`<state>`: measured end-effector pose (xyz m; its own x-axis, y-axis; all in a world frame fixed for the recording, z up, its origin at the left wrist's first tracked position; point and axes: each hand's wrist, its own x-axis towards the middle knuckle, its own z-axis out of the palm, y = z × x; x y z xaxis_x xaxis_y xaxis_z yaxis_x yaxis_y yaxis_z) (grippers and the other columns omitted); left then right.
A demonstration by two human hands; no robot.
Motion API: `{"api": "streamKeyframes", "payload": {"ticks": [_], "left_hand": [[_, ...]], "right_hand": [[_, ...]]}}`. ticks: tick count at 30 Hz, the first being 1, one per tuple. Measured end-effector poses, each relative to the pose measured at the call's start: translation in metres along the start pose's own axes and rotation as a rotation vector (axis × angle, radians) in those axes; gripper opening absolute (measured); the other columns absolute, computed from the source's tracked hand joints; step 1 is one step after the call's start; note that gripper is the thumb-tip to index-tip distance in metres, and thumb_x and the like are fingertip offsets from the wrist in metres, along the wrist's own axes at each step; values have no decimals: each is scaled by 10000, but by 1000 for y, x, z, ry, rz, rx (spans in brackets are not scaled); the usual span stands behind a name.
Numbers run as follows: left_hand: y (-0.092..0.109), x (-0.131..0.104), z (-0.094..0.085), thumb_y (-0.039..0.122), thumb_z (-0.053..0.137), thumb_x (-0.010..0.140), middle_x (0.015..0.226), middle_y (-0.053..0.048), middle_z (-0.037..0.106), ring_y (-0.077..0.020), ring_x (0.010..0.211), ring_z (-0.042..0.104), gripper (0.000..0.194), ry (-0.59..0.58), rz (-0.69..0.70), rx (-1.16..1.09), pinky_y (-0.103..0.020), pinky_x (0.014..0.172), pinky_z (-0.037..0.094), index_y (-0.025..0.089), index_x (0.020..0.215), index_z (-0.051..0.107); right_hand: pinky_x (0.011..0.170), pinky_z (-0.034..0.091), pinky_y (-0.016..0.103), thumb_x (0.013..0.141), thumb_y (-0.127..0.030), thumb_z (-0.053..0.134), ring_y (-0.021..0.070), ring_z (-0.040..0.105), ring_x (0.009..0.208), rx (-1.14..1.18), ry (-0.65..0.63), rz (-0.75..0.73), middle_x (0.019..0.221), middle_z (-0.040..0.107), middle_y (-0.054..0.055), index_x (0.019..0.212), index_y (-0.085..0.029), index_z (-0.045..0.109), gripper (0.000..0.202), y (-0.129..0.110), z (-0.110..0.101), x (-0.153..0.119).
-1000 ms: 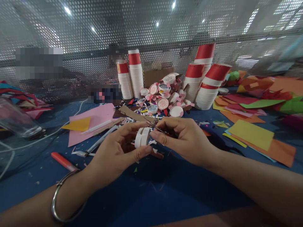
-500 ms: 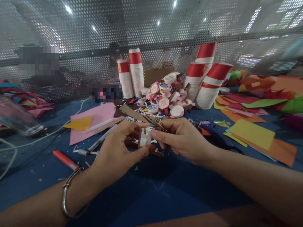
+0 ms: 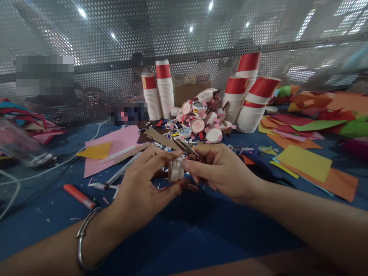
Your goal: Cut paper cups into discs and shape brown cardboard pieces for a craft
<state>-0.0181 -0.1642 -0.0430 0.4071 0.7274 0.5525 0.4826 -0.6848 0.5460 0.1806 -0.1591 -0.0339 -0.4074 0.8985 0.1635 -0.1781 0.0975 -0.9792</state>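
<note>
My left hand [image 3: 143,182] is closed on a small white paper cup base [image 3: 176,171], held on its side between thumb and fingers. Brown paper strips stick out beside it, partly behind my fingers. My right hand [image 3: 225,170] grips a pair of scissors [image 3: 188,149], whose blades point up and left above the cup base. The right thumb lies close against the cup base; whether it touches is hard to tell. Beyond both hands rises a heap of similar cup bases [image 3: 197,125] with pink and brown paper tabs.
Stacks of red-and-white paper cups [image 3: 165,92] flank the heap. Pink paper [image 3: 115,142], a red marker [image 3: 79,196] and a clear glass [image 3: 24,145] lie left. Right are a dark blue glue gun [image 3: 261,163] and coloured paper sheets [image 3: 306,163]. Paper scraps litter the blue table.
The cup base has turned slightly in my left hand, and its brown strips show less. The scissors stay in my right hand, almost unmoved.
</note>
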Motion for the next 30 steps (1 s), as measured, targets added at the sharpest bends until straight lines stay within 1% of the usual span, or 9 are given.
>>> {"api": "streamKeyframes", "payload": {"ticks": [3,6,8,11,15,19,24,27,30], "left_hand": [[4,0,2,248,835,808,1090,-53,659,-223,991,700,360,-16,-113,-115,-357,823,637,249,1146,713],[8,1,4,319,856,801,1123,-60,705,-233,950,746,484,-128,-357,-422,-391,846,645,248,1240,667],[9,3,5,336,840,826,1121,-67,739,-235,921,769,509,-197,-481,-617,-412,898,631,233,1282,639],[9,7,3,314,780,894,1099,-66,759,-215,879,781,370,-201,-570,-827,-372,919,621,199,1229,674],[6,12,1,274,712,950,976,-46,773,-180,885,762,131,-149,-648,-1039,-259,830,636,166,1002,765],[5,13,1,255,663,982,934,-44,791,-138,833,737,167,-106,-676,-1132,-202,781,636,168,984,806],[7,12,0,218,583,1024,915,-53,801,-135,831,742,246,-52,-771,-1162,-192,746,641,169,964,817],[7,12,-3,204,589,1020,941,-53,803,-141,862,746,229,-56,-809,-1169,-210,776,648,174,994,814],[6,13,-5,182,633,988,941,-70,801,-150,843,741,180,-83,-796,-1159,-222,762,654,140,967,807]], "right_hand": [[345,275,169,779,-297,835,24,394,355,0,-11,-7,491,555,-69,640,-162,571,327,0,0,0],[337,263,172,787,-325,839,25,392,352,-6,7,1,493,554,-70,665,-157,587,327,1,-2,2],[337,261,174,790,-347,844,26,393,356,-9,28,-3,504,559,-68,683,-151,605,327,3,-4,4],[354,282,180,790,-360,851,25,389,369,-24,27,-20,525,559,-69,702,-144,627,324,6,-7,5],[380,314,189,795,-375,850,26,383,375,-37,-10,-5,545,575,-64,724,-144,624,331,9,-6,4],[434,374,187,788,-362,858,56,469,452,-83,-36,13,559,579,-55,789,-130,669,300,12,-5,5],[372,285,177,815,-367,834,38,415,409,-130,-51,5,562,573,-58,804,-124,677,290,14,-5,7],[371,274,170,832,-363,820,38,425,416,-139,-75,-6,557,564,-56,786,-128,662,287,14,-4,7],[372,274,168,832,-359,821,38,422,420,-146,-82,4,554,560,-57,800,-127,666,281,14,-4,6]]}}
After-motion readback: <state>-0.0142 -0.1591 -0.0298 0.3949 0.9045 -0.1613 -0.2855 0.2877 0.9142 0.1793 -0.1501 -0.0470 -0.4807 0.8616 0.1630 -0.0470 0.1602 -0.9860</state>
